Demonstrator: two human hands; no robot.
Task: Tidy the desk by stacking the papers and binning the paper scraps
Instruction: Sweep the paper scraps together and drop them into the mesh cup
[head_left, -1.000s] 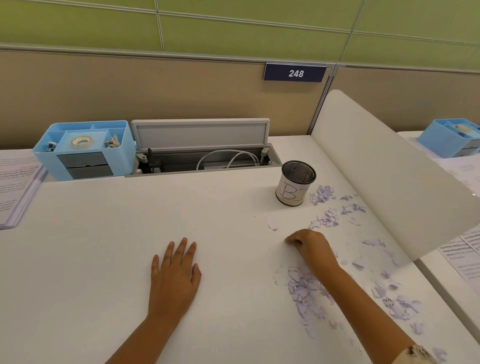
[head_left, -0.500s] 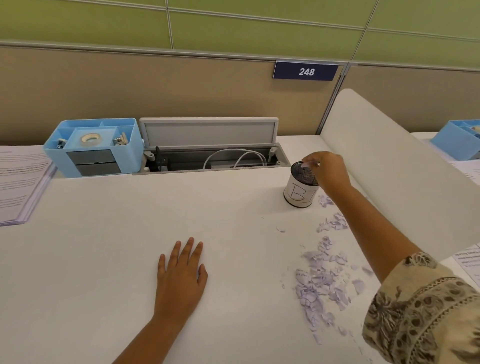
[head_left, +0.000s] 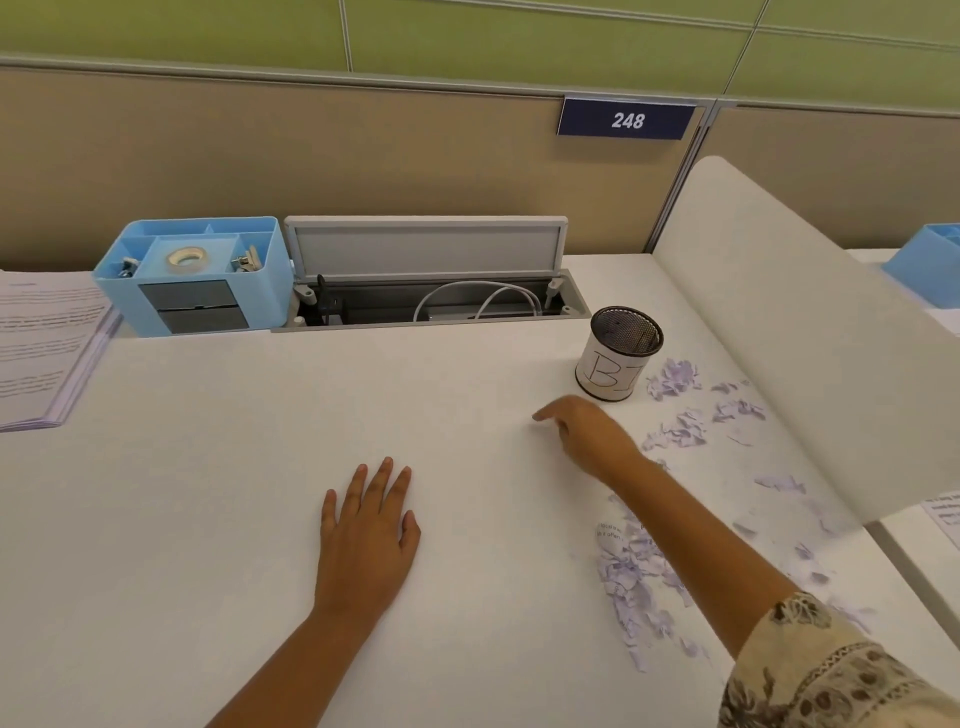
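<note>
Left hand (head_left: 366, 540) flat on desk (head_left: 208, 493), fingers straight, holding nothing. Right hand (head_left: 587, 436) low over desk just front-left of mesh bin (head_left: 618, 353), fingers pointing left (whether pinching anything, cannot tell). Paper scraps (head_left: 636, 577) scattered right of arm, more near bin. Stacked papers (head_left: 41, 343) at far left edge.

1. Bright, even light from overhead; no glare on the white desk (head_left: 218, 467).
2. Shadows faint and soft, thin under the left hand (head_left: 366, 540).
3. Right hand (head_left: 587, 439) slightly motion-blurred.
4. Wide-angle bend at the edges: partition (head_left: 311, 156) lines curve.
5. Page text (head_left: 41, 338) unreadable.
</note>
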